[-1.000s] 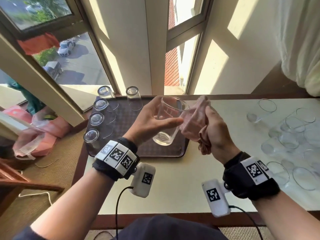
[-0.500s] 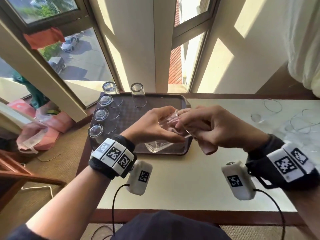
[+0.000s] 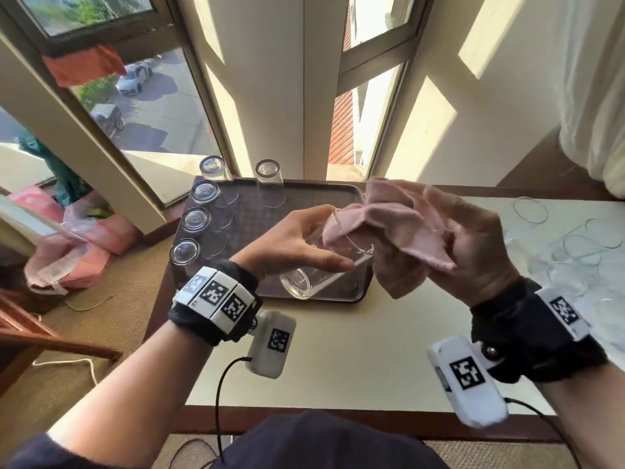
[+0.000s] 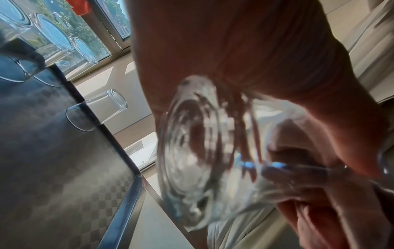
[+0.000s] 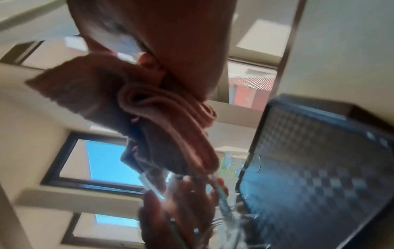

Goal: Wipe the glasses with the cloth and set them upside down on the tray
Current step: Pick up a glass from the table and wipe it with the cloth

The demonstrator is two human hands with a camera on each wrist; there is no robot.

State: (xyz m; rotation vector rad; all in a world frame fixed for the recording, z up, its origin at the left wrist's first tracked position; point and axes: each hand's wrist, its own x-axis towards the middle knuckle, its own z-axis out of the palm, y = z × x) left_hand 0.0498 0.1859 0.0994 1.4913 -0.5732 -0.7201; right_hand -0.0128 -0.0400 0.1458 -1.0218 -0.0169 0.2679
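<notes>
Over the near right corner of the dark checkered tray, the left hand is gripping a clear straight-sided drinking glass — fingers over the top of the wall, thumb along the near side, curled round it. The glass is lying tilted: thick base pointing down and toward the person, mouth pointing up and right, straight at the right hand. So the long axis is running left hand to right hand, and the cloth side is the open end. The right hand is pinching a bunched pink cloth, part of it draped over the rim and apparently tucked into the mouth; how deep it is sitting inside, I cannot tell. My read: the wipe is in progress, and the flip onto the tray is falling to the left hand, which is nearer the tray. Five upturned clear glasses are standing along the tray's left and far sides, leaving the middle and right of the tray open. The tray's near edge is sitting just under the glass base — clearance there is looking tight. More unwiped clear glasses are waiting on the pale tabletop to the right.
</notes>
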